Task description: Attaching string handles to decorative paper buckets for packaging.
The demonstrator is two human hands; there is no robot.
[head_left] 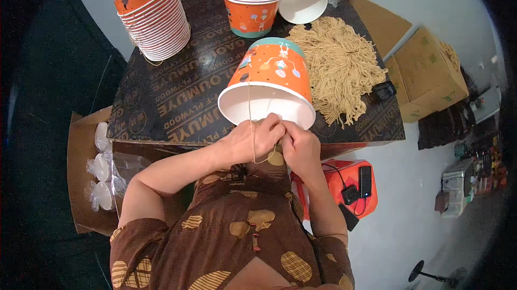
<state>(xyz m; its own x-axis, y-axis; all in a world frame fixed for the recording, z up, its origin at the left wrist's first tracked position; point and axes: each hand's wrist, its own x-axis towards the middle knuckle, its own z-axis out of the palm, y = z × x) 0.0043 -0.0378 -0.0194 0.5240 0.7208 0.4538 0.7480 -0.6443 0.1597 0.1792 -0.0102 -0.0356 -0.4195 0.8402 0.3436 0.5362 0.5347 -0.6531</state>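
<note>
1. At the near edge of the black-faced plywood table (202, 58), the person's left hand (249, 142) and right hand (300, 147) met at the mouth of a bucket. Both were nearly closed, fingers curled and tips pinched together; the left had the thin beige cord (250, 108) lying across its back. What exactly the fingertips gripped was hidden, though cord seemed likely.

2. Just beyond the hands, the orange paper bucket (277, 69) lay on its side on the table, its wide white mouth toward the person, its teal-banded base away. Printed with small pale figures and dark dots, it looked round and undented. The cord ran down across the mouth and hung in a loose loop below the left hand.

3. The step in hand appeared to be fastening cord at the rim, perhaps knotting it. The next move seemed to call for a firm pinch and an even pull, without bending the paper wall.

4. Right of the bucket, a tangled heap of beige cords (342, 66) spread over the table.

5. Farther off, a leaning nested stack of orange paper buckets (153, 23) stood left, and an upright nested stack with white rims (253, 4) stood near the middle.
</note>
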